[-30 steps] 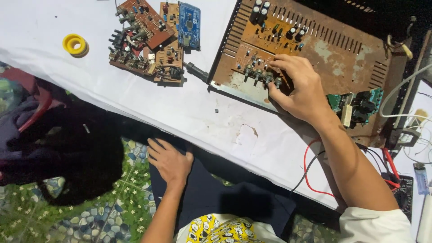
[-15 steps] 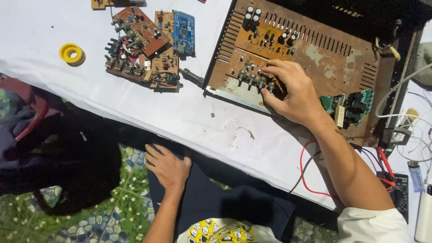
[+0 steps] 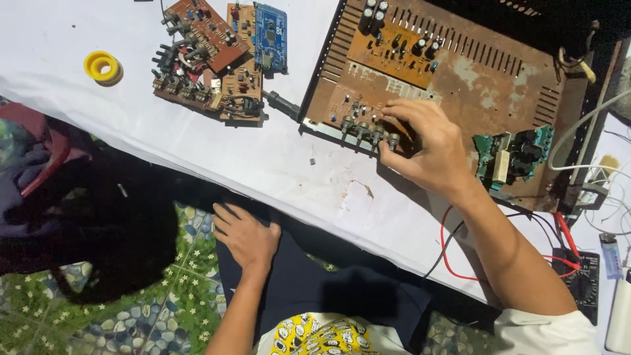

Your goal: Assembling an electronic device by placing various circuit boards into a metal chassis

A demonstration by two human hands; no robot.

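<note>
White cloth (image 3: 217,151) covers the low work surface, and on it a rusty brown metal amplifier chassis (image 3: 486,79) lies open, with a small brown circuit board carrying a row of round control knobs (image 3: 365,128) along its near edge. The row's long axis runs left to right along that edge, slanting slightly downward to the right. The right hand (image 3: 430,154) is over the right end of the row, its fingers (image 3: 407,112) curled and closed on the board there, fingertips touching the end knob, so the rest of the row extends leftward from them. The left hand (image 3: 246,236) is well apart, resting flat and open-fingered, holding nothing, on dark fabric below the cloth's edge. A loose cluster of brown and blue circuit boards (image 3: 217,59) and a yellow tape roll (image 3: 102,66) sit further left.
</note>
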